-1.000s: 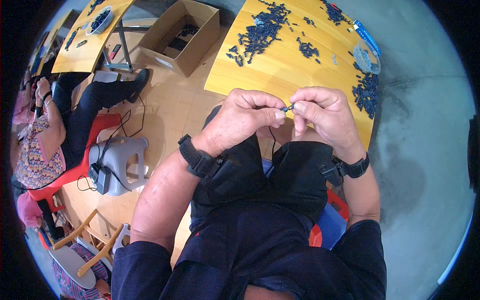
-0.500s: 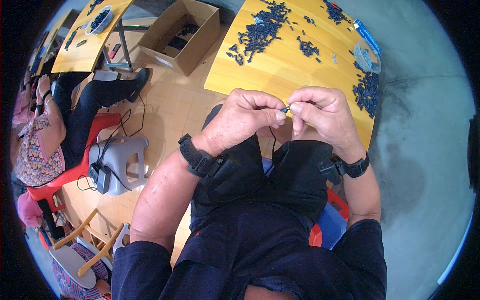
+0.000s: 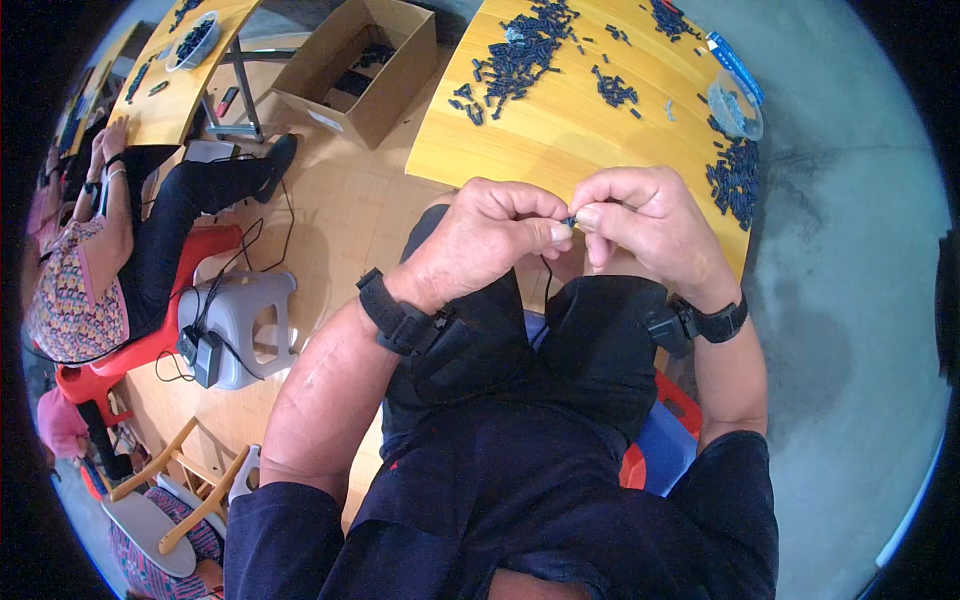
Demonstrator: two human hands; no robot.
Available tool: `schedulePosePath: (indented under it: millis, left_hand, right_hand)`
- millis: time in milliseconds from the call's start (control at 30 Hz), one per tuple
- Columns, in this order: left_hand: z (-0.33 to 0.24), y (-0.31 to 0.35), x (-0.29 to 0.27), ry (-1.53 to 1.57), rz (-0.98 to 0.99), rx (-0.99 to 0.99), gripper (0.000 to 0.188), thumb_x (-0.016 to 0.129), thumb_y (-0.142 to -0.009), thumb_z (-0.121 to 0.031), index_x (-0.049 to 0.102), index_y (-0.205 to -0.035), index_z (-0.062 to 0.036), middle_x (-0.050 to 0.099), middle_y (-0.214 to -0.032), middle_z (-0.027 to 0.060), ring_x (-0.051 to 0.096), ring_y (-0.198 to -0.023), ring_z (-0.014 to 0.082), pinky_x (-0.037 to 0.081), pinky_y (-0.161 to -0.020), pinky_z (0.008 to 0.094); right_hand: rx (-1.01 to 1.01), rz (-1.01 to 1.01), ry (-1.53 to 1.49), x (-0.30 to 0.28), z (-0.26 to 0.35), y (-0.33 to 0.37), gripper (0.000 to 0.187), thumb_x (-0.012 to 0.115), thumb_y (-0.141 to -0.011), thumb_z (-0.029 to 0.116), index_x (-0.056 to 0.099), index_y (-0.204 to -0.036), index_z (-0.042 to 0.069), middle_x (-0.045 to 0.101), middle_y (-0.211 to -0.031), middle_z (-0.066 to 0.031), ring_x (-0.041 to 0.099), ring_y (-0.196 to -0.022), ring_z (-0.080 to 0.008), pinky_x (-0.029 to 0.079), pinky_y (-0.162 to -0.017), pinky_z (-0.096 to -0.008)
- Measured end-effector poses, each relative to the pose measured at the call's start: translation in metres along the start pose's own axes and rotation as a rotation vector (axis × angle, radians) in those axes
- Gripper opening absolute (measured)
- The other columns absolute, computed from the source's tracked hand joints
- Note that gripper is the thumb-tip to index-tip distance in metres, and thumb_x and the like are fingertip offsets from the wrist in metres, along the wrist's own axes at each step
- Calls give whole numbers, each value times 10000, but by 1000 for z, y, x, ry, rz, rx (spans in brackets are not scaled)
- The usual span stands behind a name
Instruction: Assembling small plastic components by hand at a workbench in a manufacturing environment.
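Note:
Above my lap, by the near edge of the yellow table (image 3: 440, 155), both my hands meet fingertip to fingertip. My left hand (image 3: 495, 230) pinches a small black part (image 3: 570, 221) between thumb and forefinger. From the other side, my right hand (image 3: 645, 225) closes thumb and forefinger at the same spot. The fingertips cover most of the part, so its exact kind is hidden. Many small black cylindrical pieces (image 3: 520, 55) lie heaped on the table, with a smaller cluster (image 3: 613, 88) nearer me and another pile (image 3: 733, 183) along the right edge.
A clear plastic tub (image 3: 735, 108) and a blue-and-white box (image 3: 735, 68) sit at the table's right edge. On the floor to the left stand an open cardboard box (image 3: 355, 70) and a grey stool (image 3: 240, 330) with cables. Another person (image 3: 85, 270) sits at a second table (image 3: 165, 105).
My right hand and wrist have shifted slightly right and turned a little; the fingertips still meet at the small part. The other person's hands have moved up to the second table's edge.

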State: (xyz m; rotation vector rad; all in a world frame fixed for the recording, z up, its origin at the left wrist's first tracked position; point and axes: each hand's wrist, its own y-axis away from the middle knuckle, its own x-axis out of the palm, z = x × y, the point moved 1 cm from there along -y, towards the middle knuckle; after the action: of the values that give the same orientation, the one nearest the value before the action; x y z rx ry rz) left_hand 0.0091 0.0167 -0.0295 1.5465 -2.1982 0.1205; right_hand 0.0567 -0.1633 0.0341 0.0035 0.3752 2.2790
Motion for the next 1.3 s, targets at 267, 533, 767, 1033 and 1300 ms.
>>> schedulePosePath:
  millis: [267,533,767,1033,1300]
  left_hand:
    - [-4,0,3,-69,-17,14,123,606,-893,-76,667,-956,10,667,-810,25,609,-741,80,497,-693,218]
    - [-12,1,3,-22,-31,43,108,626,-885,-82,671,-945,-4,656,-811,11,592,-768,75,480,-721,226]
    - [2,-4,-1,-98,-50,251,113,672,-833,-50,692,-940,-19,640,-989,88,592,-917,123,486,-781,255]
    - [0,-3,6,107,-5,165,140,652,-836,-26,688,-971,-23,570,-1214,134,449,-1241,226,388,-1001,355]
    - [-4,-2,-1,-18,33,209,130,655,-838,-25,686,-956,24,545,-1227,163,593,-1015,175,501,-852,289]
  right_hand:
    - [-20,-49,-11,5,-12,-3,123,555,-884,50,651,-879,-26,612,-628,-27,561,-508,-68,459,-467,-202]
    - [75,-66,-495,7,-23,-3,233,564,-941,225,578,-975,-5,622,-705,-50,586,-492,-91,497,-454,-209]
    - [166,13,-633,9,-29,-1,377,506,-959,352,578,-934,-18,618,-719,-96,608,-476,-136,527,-407,-257]
    - [179,214,-776,14,-44,-3,474,434,-970,432,582,-910,-14,601,-675,-87,571,-428,-143,494,-356,-256]
    - [234,194,-799,22,-40,-4,485,422,-975,431,571,-861,-16,579,-628,-70,534,-397,-134,465,-333,-253]
